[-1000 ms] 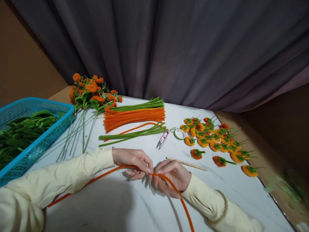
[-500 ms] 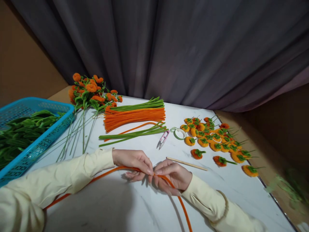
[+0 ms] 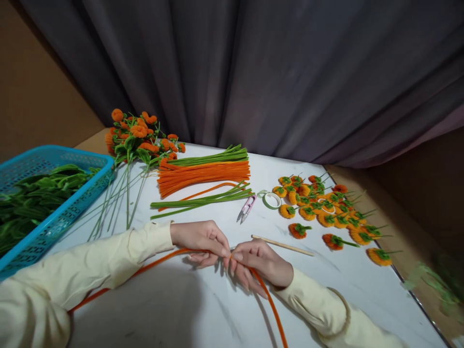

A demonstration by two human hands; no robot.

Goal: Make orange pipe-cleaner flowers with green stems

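Observation:
My left hand (image 3: pixel 201 243) pinches a long orange pipe cleaner (image 3: pixel 270 300) between thumb and index finger. Right beside it, my right hand (image 3: pixel 264 265) grips the same strand, the two sets of fingertips almost touching. One end of the strand curves left under my sleeve, while the other bows down past my right hand out of view. A thin wooden stick (image 3: pixel 282 245) lies just behind my right hand. Pink thread snips (image 3: pixel 246 209) rest farther back, near a roll of pale green tape (image 3: pixel 271 200). What lies between the fingertips is mostly hidden.
A blue basket (image 3: pixel 103 186) of fuzzy green leaves stands at left. Behind are stemmed orange flowers (image 3: pixel 139 130), an orange pipe cleaner bundle (image 3: pixel 205 176) and green pipe cleaners (image 3: pixel 203 199). Several orange-yellow flower heads (image 3: pixel 308 212) spread at right. A dark curtain (image 3: pixel 235 72) hangs behind the table.
Both hands stay together on the orange pipe cleaner. My right hand has turned slightly, its thumb now lying more over the strand. The view has shifted a little.

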